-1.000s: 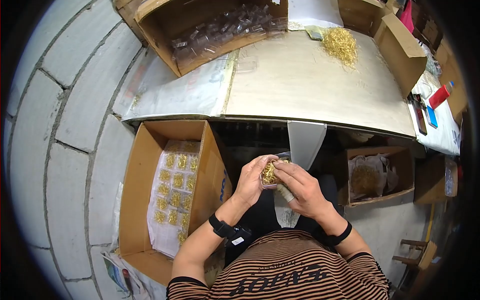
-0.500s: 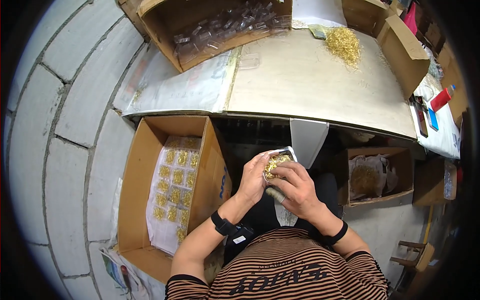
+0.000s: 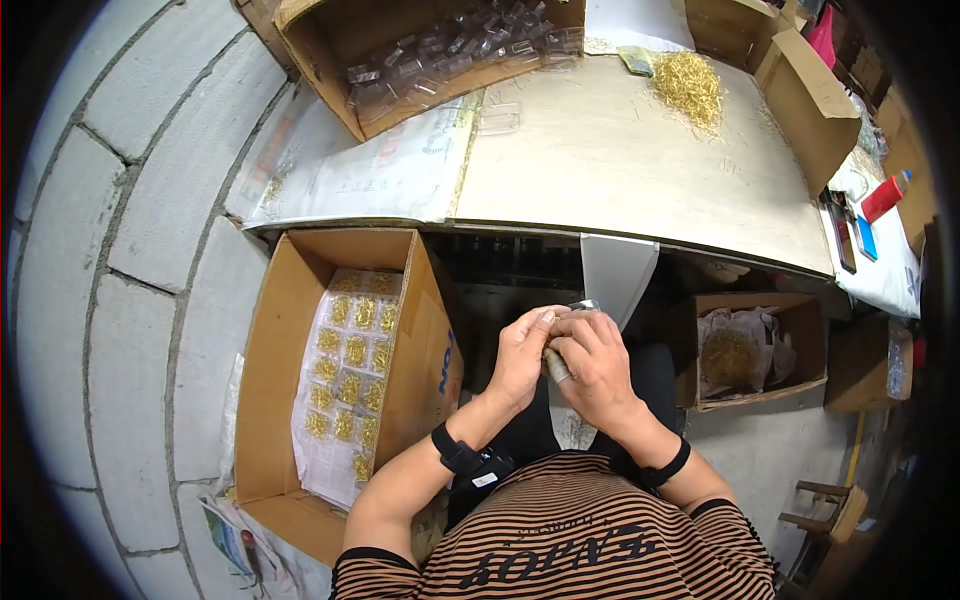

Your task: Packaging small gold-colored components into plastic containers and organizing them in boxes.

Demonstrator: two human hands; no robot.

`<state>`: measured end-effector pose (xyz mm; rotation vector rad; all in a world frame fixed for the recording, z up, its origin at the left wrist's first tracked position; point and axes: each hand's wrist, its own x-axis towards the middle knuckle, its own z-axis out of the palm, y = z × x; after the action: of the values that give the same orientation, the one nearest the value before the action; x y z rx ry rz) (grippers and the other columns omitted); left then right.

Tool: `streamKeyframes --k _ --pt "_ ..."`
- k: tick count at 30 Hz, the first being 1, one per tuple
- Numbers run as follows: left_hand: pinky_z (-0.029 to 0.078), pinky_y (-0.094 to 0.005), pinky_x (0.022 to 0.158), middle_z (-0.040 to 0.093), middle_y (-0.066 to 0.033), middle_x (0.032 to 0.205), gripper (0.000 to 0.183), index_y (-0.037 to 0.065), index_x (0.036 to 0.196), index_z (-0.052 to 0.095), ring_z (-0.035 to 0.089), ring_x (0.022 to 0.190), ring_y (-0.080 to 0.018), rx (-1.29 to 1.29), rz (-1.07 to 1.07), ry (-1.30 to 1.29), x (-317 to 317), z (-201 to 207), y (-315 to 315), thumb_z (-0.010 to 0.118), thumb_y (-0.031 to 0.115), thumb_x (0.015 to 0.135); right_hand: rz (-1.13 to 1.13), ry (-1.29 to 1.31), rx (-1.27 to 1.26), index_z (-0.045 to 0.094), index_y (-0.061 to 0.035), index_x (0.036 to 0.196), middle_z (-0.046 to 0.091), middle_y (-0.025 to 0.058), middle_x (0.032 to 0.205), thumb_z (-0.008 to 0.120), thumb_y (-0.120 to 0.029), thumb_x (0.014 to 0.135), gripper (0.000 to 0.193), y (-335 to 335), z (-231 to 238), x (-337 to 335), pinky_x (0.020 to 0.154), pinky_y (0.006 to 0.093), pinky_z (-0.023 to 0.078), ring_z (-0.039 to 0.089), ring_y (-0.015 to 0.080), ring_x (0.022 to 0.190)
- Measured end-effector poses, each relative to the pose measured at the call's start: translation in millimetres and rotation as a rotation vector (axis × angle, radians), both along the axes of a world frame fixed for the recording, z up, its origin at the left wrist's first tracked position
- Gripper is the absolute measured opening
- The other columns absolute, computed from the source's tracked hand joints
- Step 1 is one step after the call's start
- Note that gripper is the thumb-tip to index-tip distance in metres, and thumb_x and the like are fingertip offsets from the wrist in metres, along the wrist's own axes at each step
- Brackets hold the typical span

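Observation:
Both hands meet above my lap around a small clear plastic case (image 3: 586, 305). Only its far edge shows; the fingers cover the rest and the golden pieces inside. My left hand (image 3: 522, 358) is closed on the case's left side, thumb and fingers at its top. My right hand (image 3: 592, 368) curls over it from the right, and its thumb wears a pale cover. To the left, an open cardboard box (image 3: 262, 400) holds rows of clear cases filled with golden pieces (image 3: 350, 388) on white paper.
Beyond my hands is a table (image 3: 620, 160) with a heap of thin golden pieces (image 3: 688, 88). A tilted carton (image 3: 330, 75) of clear cases (image 3: 440, 60) stands at its far left. Below right sits another carton (image 3: 760, 390); a red bottle (image 3: 884, 198) lies far right.
My hands have drawn together over the case, hiding the golden pieces that showed in it before. The right fingers have moved from inside the case to its top.

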<state>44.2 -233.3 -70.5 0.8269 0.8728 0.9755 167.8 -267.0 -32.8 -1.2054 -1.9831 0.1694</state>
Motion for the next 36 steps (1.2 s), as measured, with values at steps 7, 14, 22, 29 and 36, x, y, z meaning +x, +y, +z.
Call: streamKeyframes --k 7,14,22,29,36 --pt "0.049 -0.0217 0.068 0.062 -0.0046 0.095 0.029 0.000 0.111 0.058 0.059 0.084 -0.0088 -0.043 -0.045 -0.109 -8.6 8.9 0.4 0.044 0.023 0.099 0.043 0.127 -0.071 0.061 -0.0028 0.092 0.058 0.0095 0.104 0.068 -0.009 0.069 0.025 4.7 -6.8 4.3 0.093 0.0429 0.041 0.054 0.0295 0.103" --pt "0.055 -0.0313 0.081 0.061 -0.0093 0.105 0.030 -0.001 0.113 0.054 0.062 0.095 -0.0158 -0.082 0.001 -0.211 -23.1 5.8 8.0 0.041 0.024 0.100 0.089 -0.282 -0.107 0.048 -0.0018 0.129 0.047 0.0157 0.135 0.067 -0.020 0.078 0.057 -3.3 9.4 7.0 0.107 0.0444 0.031 0.043 0.0297 0.128" --pt "0.057 -0.0318 0.074 0.062 -0.0094 0.104 0.039 0.001 0.115 0.054 0.064 0.091 -0.0161 -0.057 0.021 -0.133 -32.7 24.4 7.1 0.039 0.033 0.100 0.244 0.073 -0.180 0.046 -0.0007 0.130 0.046 0.0162 0.136 0.066 -0.014 0.078 0.058 10.3 17.1 10.9 0.106 0.0444 0.034 0.041 0.0320 0.129" --pt "0.054 -0.0355 0.078 0.052 -0.0078 0.126 0.065 0.010 0.136 0.037 0.059 0.105 -0.0176 -0.183 0.022 -0.425 -37.5 29.9 5.4 0.023 0.060 0.095 0.260 -0.526 -0.138 0.030 -0.0136 0.144 0.031 0.0131 0.148 0.041 -0.051 0.091 0.065 55.4 42.1 -25.5 0.109 0.0590 0.014 0.021 0.0312 0.140" --pt "0.054 -0.0271 0.075 0.058 -0.0046 0.116 0.052 0.012 0.131 0.043 0.060 0.100 -0.0131 -0.099 0.150 -0.417 -90.8 49.1 0.2 0.037 0.050 0.097 0.336 -0.468 -0.048 0.028 -0.0153 0.145 0.027 0.0122 0.150 0.051 -0.050 0.086 0.072 66.8 61.0 -87.2 0.108 0.0609 0.016 0.021 0.0342 0.139"
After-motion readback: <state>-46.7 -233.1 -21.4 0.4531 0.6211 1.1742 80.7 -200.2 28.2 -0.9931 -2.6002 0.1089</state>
